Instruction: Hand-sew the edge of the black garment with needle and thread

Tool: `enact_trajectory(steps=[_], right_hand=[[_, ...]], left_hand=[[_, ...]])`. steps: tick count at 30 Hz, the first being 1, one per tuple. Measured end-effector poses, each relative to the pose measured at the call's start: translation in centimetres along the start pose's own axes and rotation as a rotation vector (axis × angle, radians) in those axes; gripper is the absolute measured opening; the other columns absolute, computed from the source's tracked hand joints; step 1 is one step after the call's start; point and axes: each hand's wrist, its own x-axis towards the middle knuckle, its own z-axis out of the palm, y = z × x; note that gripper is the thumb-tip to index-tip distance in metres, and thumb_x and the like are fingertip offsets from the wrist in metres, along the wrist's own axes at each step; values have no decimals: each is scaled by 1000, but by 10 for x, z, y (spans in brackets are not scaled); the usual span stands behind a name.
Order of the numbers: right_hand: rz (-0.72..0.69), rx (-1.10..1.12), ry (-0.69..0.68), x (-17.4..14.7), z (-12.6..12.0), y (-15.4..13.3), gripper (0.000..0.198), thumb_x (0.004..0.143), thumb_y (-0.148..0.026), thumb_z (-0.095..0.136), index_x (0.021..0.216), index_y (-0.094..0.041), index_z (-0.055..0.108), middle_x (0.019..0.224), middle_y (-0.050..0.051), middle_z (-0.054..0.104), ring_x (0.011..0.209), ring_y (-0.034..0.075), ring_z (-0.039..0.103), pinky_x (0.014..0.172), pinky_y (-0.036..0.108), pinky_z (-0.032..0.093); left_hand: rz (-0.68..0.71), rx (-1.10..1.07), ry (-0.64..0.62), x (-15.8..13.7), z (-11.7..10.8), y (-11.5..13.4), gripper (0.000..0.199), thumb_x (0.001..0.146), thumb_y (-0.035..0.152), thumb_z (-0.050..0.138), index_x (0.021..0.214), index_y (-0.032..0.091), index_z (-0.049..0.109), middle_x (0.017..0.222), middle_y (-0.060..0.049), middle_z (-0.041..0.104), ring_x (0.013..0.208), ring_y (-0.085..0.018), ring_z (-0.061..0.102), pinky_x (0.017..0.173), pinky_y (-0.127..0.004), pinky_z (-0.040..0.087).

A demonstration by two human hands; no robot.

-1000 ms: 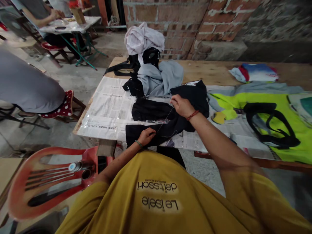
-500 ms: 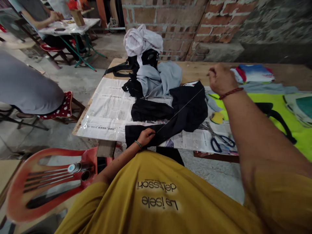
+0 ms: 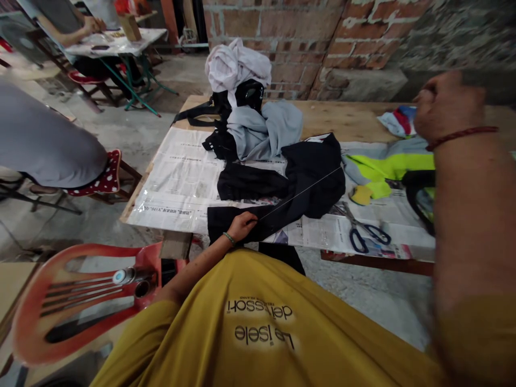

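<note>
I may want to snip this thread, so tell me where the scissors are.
In the head view, the scissors lie right of centre near the table's front edge, just below the yellow piece, right of the dark garment.

Wears mustard yellow in a T-shirt (image 3: 193,333) lettered in black over pale patches, plus a green bracelet (image 3: 229,238) and a red cord (image 3: 462,138). Shows a whitish thread (image 3: 302,192) against near-black cloth (image 3: 324,193), newspaper (image 3: 185,172) in white with black print, dark-blue handles on scissors (image 3: 357,240), and lime yellow beside grey in a garment (image 3: 385,166). Adds an orange-red chair (image 3: 26,317) and a red cushion (image 3: 94,180) dotted white, below reddish-brown brick (image 3: 258,24) lined with pale mortar.
</note>
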Motion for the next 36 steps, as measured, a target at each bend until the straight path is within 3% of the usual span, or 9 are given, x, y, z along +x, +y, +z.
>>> enact_trajectory(steps=[5, 9, 12, 15, 18, 21, 24, 28, 36], right_hand=[[-4, 75, 65, -1, 4, 12, 32, 94, -21, 34, 115, -5, 51, 107, 22, 61, 104, 23, 58, 79, 35, 37], [-85, 398, 171, -30, 26, -20, 39, 87, -11, 39, 126, -9, 43, 84, 11, 65, 80, 15, 60, 75, 28, 42], [-158, 577, -48, -92, 54, -73, 29, 85, -7, 39, 107, -15, 56, 71, 6, 60, 67, 15, 55, 71, 29, 44], [-413, 713, -296, -175, 85, -128, 20, 79, -7, 42, 79, -18, 58, 81, 8, 58, 79, 18, 56, 77, 32, 45], [-487, 839, -383, -247, 111, -167, 17, 77, -18, 53, 93, -17, 58, 92, 9, 56, 84, 20, 55, 78, 33, 46], [-516, 812, -397, -283, 129, -186, 27, 73, -28, 62, 97, -16, 59, 96, 11, 56, 93, 25, 52, 85, 39, 43], [-409, 822, -396, -286, 142, -187, 11, 80, -20, 53, 86, -18, 62, 87, 9, 58, 88, 22, 52, 84, 37, 42], [-344, 945, -450, -273, 150, -169, 15, 84, -21, 49, 78, -19, 63, 81, 6, 58, 81, 17, 54, 78, 30, 43], [-350, 925, -556, -269, 152, -134, 16, 81, -22, 53, 69, -19, 63, 74, 2, 57, 72, 13, 55, 71, 26, 43]], left_hand=[[-11, -2, -9, 0, -1, 2, 12, 79, 15, 56, 85, 16, 67, 80, -4, 63, 76, -13, 58, 73, -25, 48], [-13, -9, -3, 1, 0, 2, 11, 79, 16, 56, 85, 16, 66, 81, -3, 63, 77, -13, 58, 74, -25, 48], [-7, -13, -2, 0, 0, 2, 11, 80, 16, 56, 84, 16, 66, 81, -3, 64, 78, -13, 58, 75, -25, 48], [-3, -8, 3, 0, 0, 2, 11, 80, 15, 56, 84, 16, 66, 82, -4, 64, 79, -13, 59, 76, -25, 48], [2, 4, 11, 0, 1, 1, 11, 80, 15, 56, 85, 16, 66, 83, -4, 65, 79, -13, 59, 76, -25, 48], [20, 33, -8, 1, 1, 2, 12, 81, 14, 55, 86, 16, 65, 84, -4, 65, 81, -14, 60, 78, -26, 49], [37, 104, -111, 4, -2, 6, 17, 77, 15, 60, 93, 16, 64, 91, -5, 65, 86, -16, 60, 82, -29, 49], [45, 272, -282, 11, -17, 12, 41, 69, 15, 67, 109, 18, 60, 105, -7, 64, 93, -20, 61, 87, -34, 48], [-58, 505, -389, 25, -66, -1, 24, 65, 12, 59, 85, 21, 67, 89, -5, 67, 83, -20, 63, 82, -30, 47]])
